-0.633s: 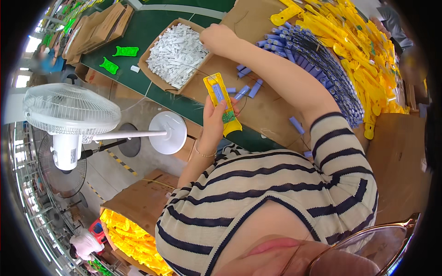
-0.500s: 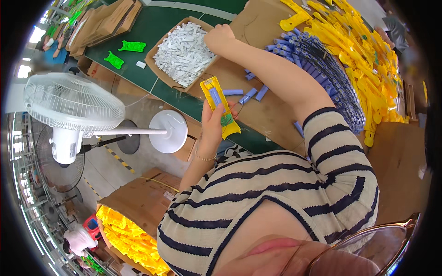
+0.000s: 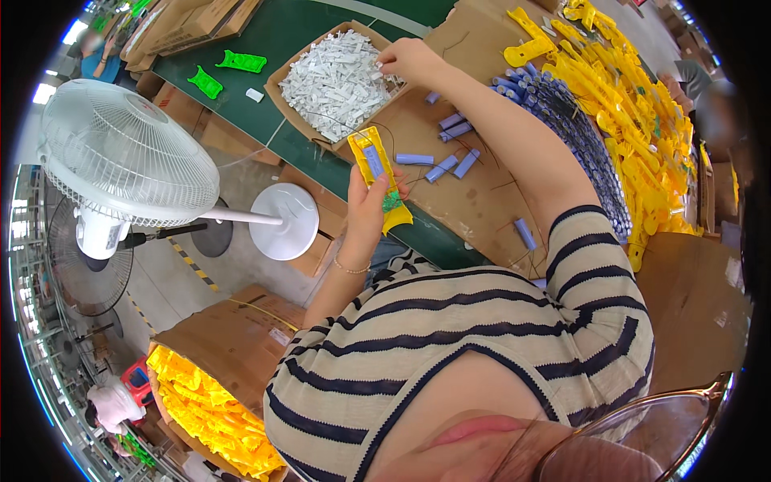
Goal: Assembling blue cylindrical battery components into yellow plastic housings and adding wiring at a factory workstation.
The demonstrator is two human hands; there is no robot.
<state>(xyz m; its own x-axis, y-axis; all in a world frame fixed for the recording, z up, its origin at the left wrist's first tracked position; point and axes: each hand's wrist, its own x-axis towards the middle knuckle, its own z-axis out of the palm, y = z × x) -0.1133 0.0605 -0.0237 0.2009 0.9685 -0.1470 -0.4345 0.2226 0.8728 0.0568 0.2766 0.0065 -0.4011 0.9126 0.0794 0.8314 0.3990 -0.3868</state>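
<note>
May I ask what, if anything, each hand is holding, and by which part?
The left hand grips the yellow plastic casing around its middle; whether the right hand holds anything cannot be told.

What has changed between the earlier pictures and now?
The view has turned slightly. The left hand and its yellow casing have moved closer to the box of white pieces. The right hand stays by the box's right edge, its fingertips showing more clearly; I cannot tell whether it took a piece. Unchanged: the blue cylinder lies in the casing.
</note>
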